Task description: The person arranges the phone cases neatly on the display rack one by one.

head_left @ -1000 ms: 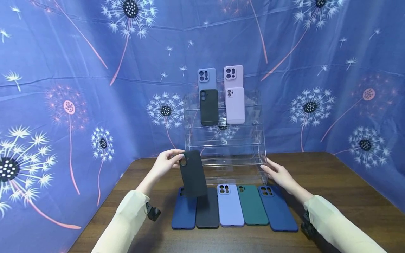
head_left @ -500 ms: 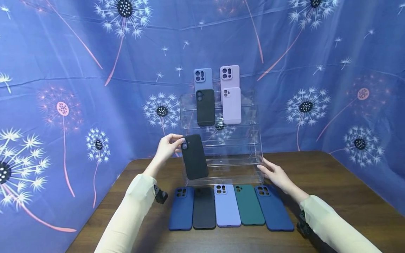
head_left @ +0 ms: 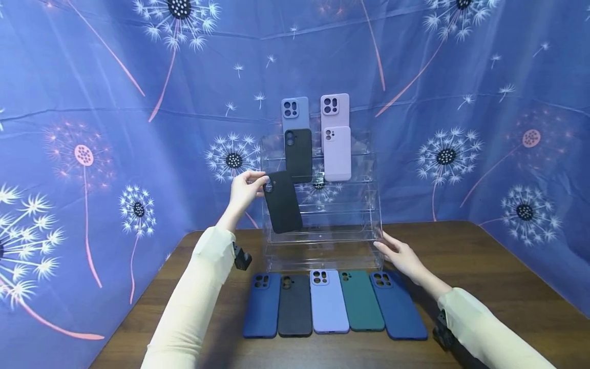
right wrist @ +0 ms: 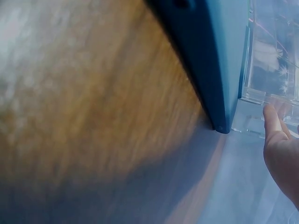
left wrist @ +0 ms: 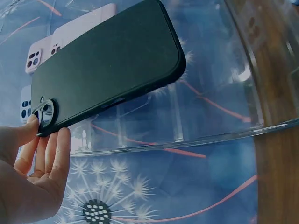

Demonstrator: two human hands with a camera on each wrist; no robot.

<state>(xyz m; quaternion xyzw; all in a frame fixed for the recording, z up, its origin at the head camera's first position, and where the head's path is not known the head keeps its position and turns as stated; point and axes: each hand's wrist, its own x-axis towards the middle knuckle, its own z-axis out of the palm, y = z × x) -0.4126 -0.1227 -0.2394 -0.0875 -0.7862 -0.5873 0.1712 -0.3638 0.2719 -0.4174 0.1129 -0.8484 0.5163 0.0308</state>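
My left hand pinches a black phone case by its camera end, thumb in front. The case hangs tilted before the middle tiers of a clear stepped display rack. In the left wrist view, the left hand grips the corner beside the round cutouts of the black case. My right hand holds the rack's lower right edge between thumb and fingers. The right wrist view shows that hand at the clear plastic edge; its far fingers are partly hidden.
On the rack's upper tiers stand a light blue case, a lilac case, another black case and a pale lilac case. Several cases, including a green one, lie in a row on the wooden table.
My left hand has raised the black phone case from just above the row to the rack's middle tiers. The right hand has stayed at the rack's edge. The head view has shifted slightly.
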